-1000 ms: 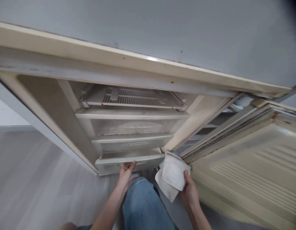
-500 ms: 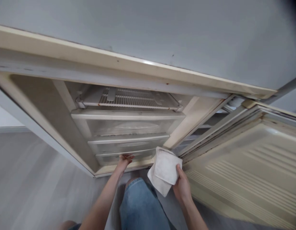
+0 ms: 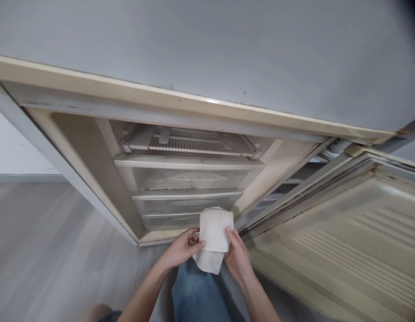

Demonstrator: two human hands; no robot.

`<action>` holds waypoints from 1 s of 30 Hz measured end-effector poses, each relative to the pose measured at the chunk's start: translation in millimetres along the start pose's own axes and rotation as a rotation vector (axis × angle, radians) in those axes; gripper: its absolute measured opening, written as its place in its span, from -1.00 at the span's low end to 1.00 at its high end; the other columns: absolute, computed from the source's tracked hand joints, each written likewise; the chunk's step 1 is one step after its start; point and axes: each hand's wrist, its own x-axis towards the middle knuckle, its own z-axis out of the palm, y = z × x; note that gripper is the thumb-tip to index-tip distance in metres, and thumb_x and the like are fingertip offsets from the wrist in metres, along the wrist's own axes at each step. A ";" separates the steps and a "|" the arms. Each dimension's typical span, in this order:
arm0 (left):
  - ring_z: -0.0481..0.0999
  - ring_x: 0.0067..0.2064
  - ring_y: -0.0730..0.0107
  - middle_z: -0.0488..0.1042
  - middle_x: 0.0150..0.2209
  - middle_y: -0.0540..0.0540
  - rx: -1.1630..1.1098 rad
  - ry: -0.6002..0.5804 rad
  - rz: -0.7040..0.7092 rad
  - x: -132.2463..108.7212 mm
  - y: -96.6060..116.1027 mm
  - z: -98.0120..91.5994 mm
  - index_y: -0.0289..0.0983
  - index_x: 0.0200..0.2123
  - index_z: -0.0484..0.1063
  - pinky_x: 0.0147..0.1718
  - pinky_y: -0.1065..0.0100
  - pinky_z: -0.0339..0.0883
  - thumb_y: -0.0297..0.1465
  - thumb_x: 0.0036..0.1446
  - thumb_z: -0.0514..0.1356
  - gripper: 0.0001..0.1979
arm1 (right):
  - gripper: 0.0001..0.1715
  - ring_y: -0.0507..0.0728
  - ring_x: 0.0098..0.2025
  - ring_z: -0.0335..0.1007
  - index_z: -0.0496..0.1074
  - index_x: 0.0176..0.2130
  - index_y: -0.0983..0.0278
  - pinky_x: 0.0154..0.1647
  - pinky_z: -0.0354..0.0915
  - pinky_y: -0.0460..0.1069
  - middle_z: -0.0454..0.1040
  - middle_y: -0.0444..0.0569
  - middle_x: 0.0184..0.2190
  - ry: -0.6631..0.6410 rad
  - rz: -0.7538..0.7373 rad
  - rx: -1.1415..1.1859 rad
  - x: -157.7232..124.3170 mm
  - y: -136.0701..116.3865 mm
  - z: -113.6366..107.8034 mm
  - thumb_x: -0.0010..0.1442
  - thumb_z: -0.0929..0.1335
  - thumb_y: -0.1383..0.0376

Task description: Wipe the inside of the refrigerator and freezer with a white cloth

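A folded white cloth (image 3: 212, 237) is held between both hands in front of an open freezer compartment. My left hand (image 3: 181, 247) pinches its left edge with curled fingers. My right hand (image 3: 238, 256) grips its right side, fingers on the front. Behind the cloth sit three closed translucent drawers: top drawer (image 3: 190, 175), middle drawer (image 3: 185, 202), bottom drawer (image 3: 170, 220). A wire shelf (image 3: 190, 139) lies above them.
The freezer door (image 3: 344, 241) stands open at right, its ribbed inner panel facing up. The closed upper door (image 3: 207, 49) fills the top. My knee in blue jeans (image 3: 197, 295) is below the hands. Grey wood floor (image 3: 42, 241) lies at left.
My left hand pushed the bottom drawer in, then left it and came to the cloth. My right hand carried the cloth leftward to the middle.
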 end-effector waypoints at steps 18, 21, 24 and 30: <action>0.37 -0.11 0.28 0.39 -0.21 -0.10 -0.136 0.438 0.293 3.1 41.2 -10.5 -0.22 -0.40 0.47 -0.10 0.34 0.22 -0.15 -0.03 0.26 -0.75 | -0.78 0.18 -0.25 0.39 0.56 -0.31 0.18 -0.14 0.26 0.03 0.53 -0.03 -0.34 -0.075 -0.778 -1.073 19.8 -45.6 -18.4 0.06 0.34 0.19; 0.24 0.13 0.15 0.28 0.02 -0.20 0.070 0.504 0.427 5.0 41.0 -10.8 -0.22 -0.44 0.51 0.11 0.25 0.10 -0.21 -0.02 0.27 -0.81 | -0.75 0.11 -0.40 0.32 0.52 -0.39 0.24 -0.33 0.22 -0.04 0.47 -0.07 -0.47 -0.149 -0.739 -1.163 17.1 -71.2 -9.5 0.09 0.32 0.14; 0.25 0.17 0.12 0.31 0.10 -0.22 -0.016 0.348 0.396 7.7 39.0 -10.4 -0.21 -0.38 0.51 0.16 0.16 0.08 -0.22 0.06 0.21 -0.81 | -0.66 0.03 -0.49 0.18 0.39 -0.54 0.28 -0.47 0.10 -0.10 0.30 -0.14 -0.61 -0.245 -0.661 -1.218 14.5 -92.2 2.3 0.10 0.31 0.10; 0.33 0.12 0.17 0.32 0.12 -0.20 -0.228 0.126 0.297 16.0 37.6 4.3 -0.15 0.04 0.35 0.12 0.19 0.20 -0.28 0.03 0.25 -0.54 | -0.48 -0.05 -0.56 -0.06 0.11 -0.64 0.28 -0.56 -0.06 -0.12 0.00 -0.21 -0.66 -0.365 -0.624 -1.189 10.0 -114.2 28.3 0.11 0.31 0.01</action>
